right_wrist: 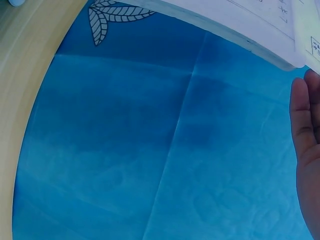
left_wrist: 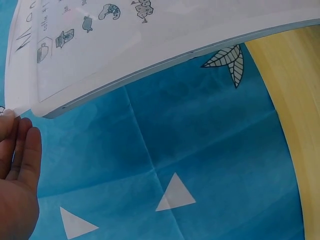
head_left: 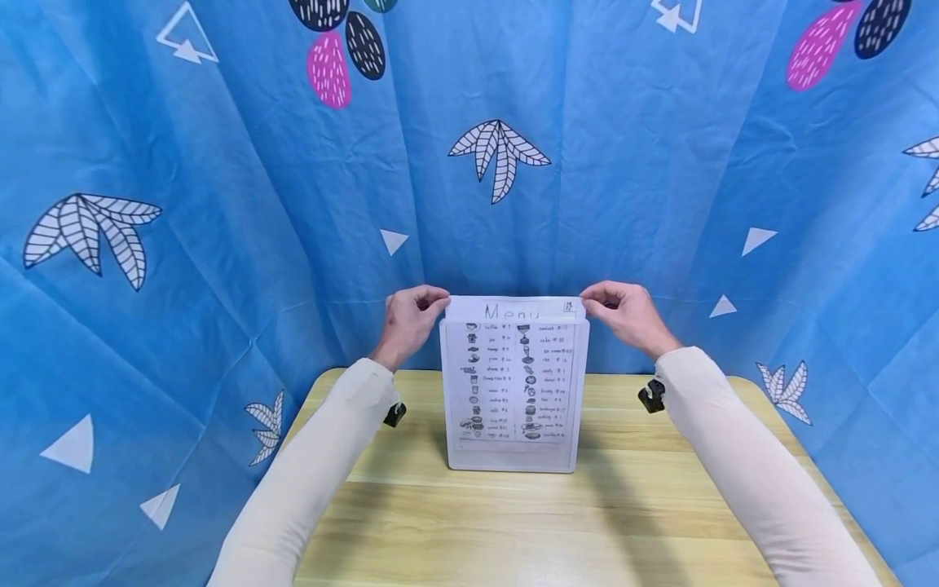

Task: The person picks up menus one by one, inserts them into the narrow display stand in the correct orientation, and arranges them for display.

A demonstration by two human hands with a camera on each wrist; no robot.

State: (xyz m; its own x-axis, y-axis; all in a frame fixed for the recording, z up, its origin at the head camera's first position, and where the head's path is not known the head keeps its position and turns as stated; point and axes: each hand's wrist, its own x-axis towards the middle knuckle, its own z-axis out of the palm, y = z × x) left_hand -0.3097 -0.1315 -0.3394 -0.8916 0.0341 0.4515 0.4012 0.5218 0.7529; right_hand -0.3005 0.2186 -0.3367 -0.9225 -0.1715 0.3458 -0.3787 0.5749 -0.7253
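A paper menu sheet (head_left: 513, 307), with "Menu" handwritten at the top and two columns of small drawings and prices, sits mostly inside a white-rimmed clear sign holder (head_left: 511, 462). Its top strip sticks out above the holder's upper edge. The holder is upright, facing me over the table. My left hand (head_left: 407, 322) pinches the sheet's top left corner between thumb and fingers. At the top right corner, my right hand (head_left: 629, 314) pinches the sheet likewise. In the left wrist view, the fingers (left_wrist: 31, 155) are beside the holder's corner.
The light wooden table (head_left: 513, 522) has rounded back corners. Behind it and along both sides hangs a blue patterned curtain (head_left: 623, 179). Black wrist cameras (head_left: 651, 396) sit at both cuffs.
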